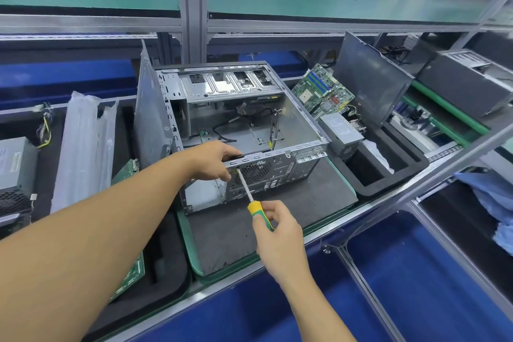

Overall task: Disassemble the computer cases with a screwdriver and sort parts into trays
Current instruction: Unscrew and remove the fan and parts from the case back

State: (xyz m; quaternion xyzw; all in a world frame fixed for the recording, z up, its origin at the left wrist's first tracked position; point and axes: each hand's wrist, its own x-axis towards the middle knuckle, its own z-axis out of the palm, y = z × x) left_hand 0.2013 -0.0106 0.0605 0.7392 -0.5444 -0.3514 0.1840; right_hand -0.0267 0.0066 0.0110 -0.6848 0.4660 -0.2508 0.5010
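The computer case [236,119], a sheet-metal shell lying open on the dark mat [319,197] at mid-bench, looked largely gutted, with only loose black cables inside and rear-panel screws seemingly left to remove. Left of it, a black foam tray [166,258] held a boxy grey power supply [16,169]. The left hand [213,164] curled its fingers over the case's rear rim, the right hand [277,233] wrapped the yellow-green screwdriver [258,209] handle, and a green motherboard [322,91] stood in the right-hand tray [388,186].
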